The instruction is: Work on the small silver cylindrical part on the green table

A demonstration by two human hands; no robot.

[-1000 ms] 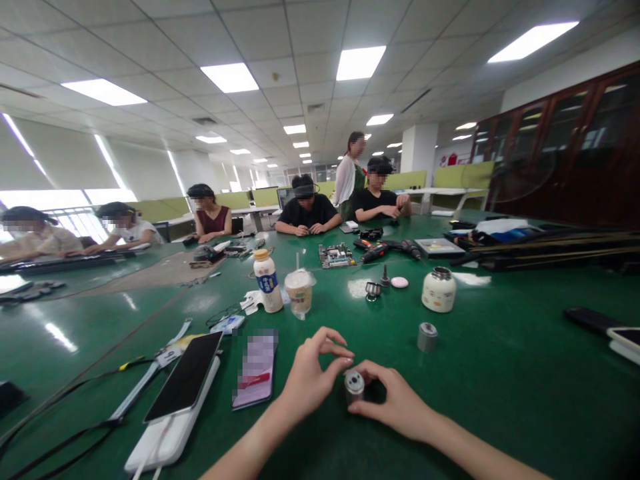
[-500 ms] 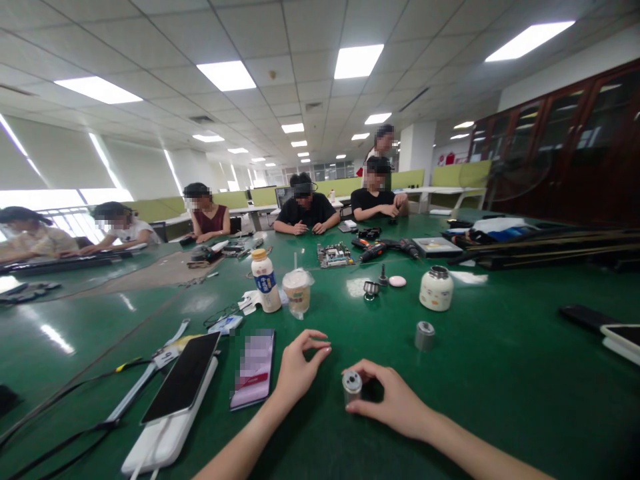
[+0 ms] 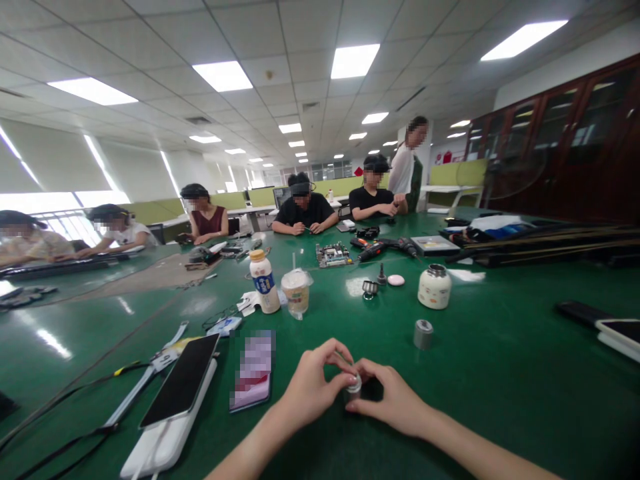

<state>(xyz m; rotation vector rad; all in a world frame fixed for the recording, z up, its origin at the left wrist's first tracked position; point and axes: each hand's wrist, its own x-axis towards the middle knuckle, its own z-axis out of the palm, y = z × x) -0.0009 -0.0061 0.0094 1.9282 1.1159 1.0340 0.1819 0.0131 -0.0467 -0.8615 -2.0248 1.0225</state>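
A small silvery metal cylinder [image 3: 353,393] stands upright on the green table in front of me. My right hand [image 3: 395,401] is closed round its side, thumb at the front and fingers behind. Over its top end, my left hand [image 3: 316,381] has thumb and fingertips pinched together; what they hold, if anything, is too small or hidden to make out. The left fingertips cover much of the top face. A second metal cylinder [image 3: 423,335] stands by itself farther off to the right.
Left of my hands lie a phone [image 3: 253,373] and another phone [image 3: 183,380] on a white power bank [image 3: 165,440]. Beyond stand a milk bottle [image 3: 265,287], a lidded cup [image 3: 297,293] and a cream jar [image 3: 435,288]. Power drills [image 3: 383,248] and a circuit board [image 3: 334,255] lie farther back, with people seated behind.
My left hand has moved right and down onto the top of the metal cylinder, its fingertips closing there. My right hand keeps its hold. A standing person at the back has moved right.
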